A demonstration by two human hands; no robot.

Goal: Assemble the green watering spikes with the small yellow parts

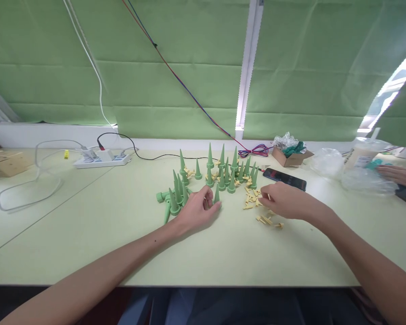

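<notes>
My left hand (200, 208) rests on the table with its fingers curled around the base of a small green pointed cone (217, 193); the thumb hides the cone's lower end. My right hand (284, 201) is closed in a pinch above loose small yellow peg-like pieces (252, 198); what its fingertips hold, if anything, is hidden. More yellow pieces (266, 220) lie just below that hand. Beyond my hands, several green cones (222, 180) stand upright with yellow pieces among them. Left of my left hand is another cluster of green cones (174, 202), some lying on their sides.
A phone (284, 179) lies behind my right hand, near a cardboard box (291, 156) with crumpled plastic. A cup (362, 153) and plastic bags (368, 181) are at the right, beside another person's hand (397, 175). A power strip (102, 160) with cables sits at the left.
</notes>
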